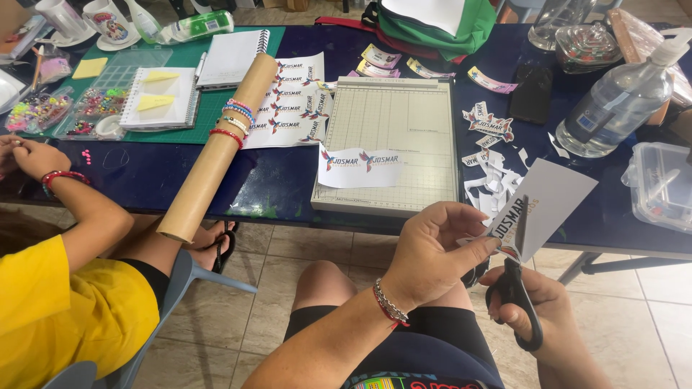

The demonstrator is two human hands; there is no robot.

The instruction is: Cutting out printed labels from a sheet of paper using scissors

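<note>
My left hand (431,248) pinches a white printed paper sheet (544,205) by its lower left edge, in front of the table's near edge. My right hand (537,306) grips black-handled scissors (517,277), blades pointing up into the paper's lower edge. Several small paper cut-outs and scraps (490,162) lie on the dark blue table (274,180) just beyond. A grey grid cutting board (393,140) with a printed paper strip (359,167) on it sits to the left of my hands.
A cardboard tube (216,151) ringed with bead bracelets lies slanted over the table's edge. Another person in a yellow shirt (68,313) sits at left, hand near bead trays (43,109). A clear pump bottle (623,97) and plastic box (659,184) stand at right. Notebooks lie on a green mat (216,101).
</note>
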